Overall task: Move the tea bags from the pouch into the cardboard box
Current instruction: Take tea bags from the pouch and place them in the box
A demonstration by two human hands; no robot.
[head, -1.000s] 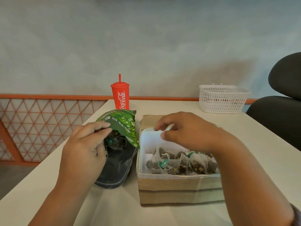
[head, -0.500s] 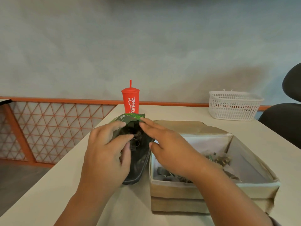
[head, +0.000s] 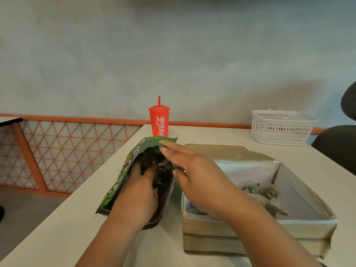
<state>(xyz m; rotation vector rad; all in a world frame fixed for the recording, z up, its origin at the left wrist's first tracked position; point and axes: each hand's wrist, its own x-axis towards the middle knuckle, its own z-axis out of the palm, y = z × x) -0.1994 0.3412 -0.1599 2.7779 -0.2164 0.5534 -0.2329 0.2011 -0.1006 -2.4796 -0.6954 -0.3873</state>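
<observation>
The green pouch [head: 123,176] is lying on the tabletop [head: 63,234], left of the box [head: 212,226] and just beside it, with its mouth gaping towards the person. The left hand [head: 138,197] is reaching deep into that mouth, its fingers [head: 135,169] digging among the dark tea bags [head: 152,158] and their strings. The fingertips are disappearing into the heap, so I cannot tell whether they are grasping a bag or lying released.

The right hand [head: 198,176] is crossing over from above the box's near left corner. Its fingers [head: 173,149] are stretching out nearly straight, released, with the tips resting on the pouch's raised top flap. The thumb is hanging just beside the pouch's right rim.

The box is sitting open, its flap folded back at the far side. A small heap of tea bags is lying inside it, towards the middle and near wall, partly hidden behind the right forearm.

A red cup [head: 159,122] with a straw is standing at the tabletop's far edge, behind the pouch. A white basket [head: 281,128] is sitting at the far right, well apart from the box. A dark chair [head: 337,147] is showing at the right edge.
</observation>
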